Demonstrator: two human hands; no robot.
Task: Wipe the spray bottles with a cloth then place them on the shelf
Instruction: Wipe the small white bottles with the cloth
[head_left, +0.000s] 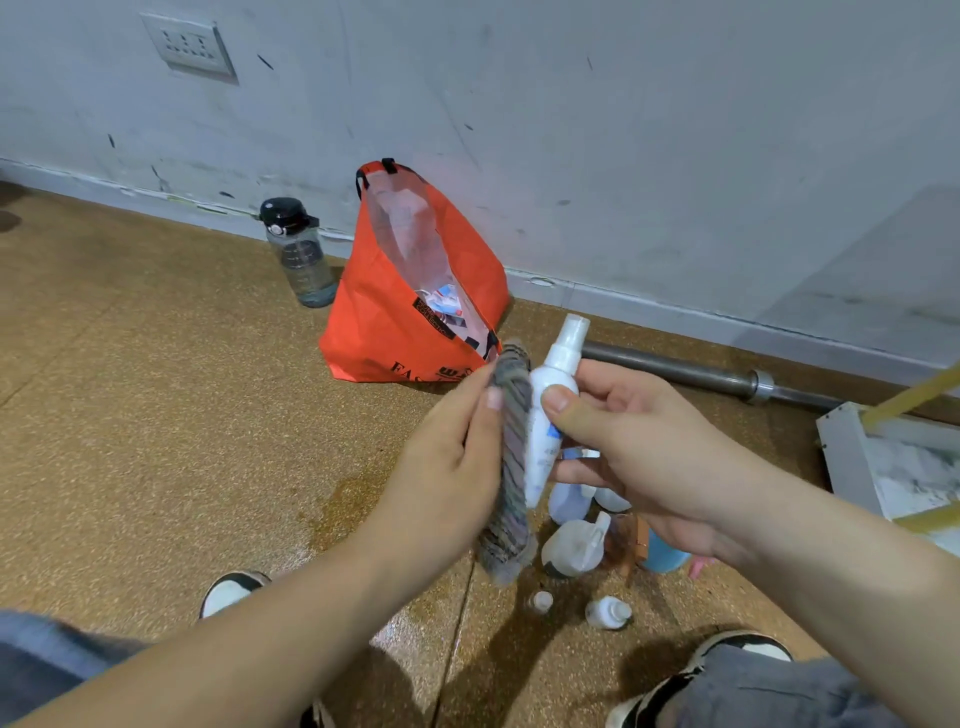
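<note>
Head view: spray bottles (571, 545) on speckled floor (156, 415) near scuffed wall (571, 104).

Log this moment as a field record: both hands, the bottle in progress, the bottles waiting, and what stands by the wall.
left hand: grips striped cloth against white spray bottle
right hand: holds that bottle, nozzle up
waiting: several bottles on the floor beneath the hands
by the wall: orange bag, open; water bottle to its left; metal bar to its right
</note>
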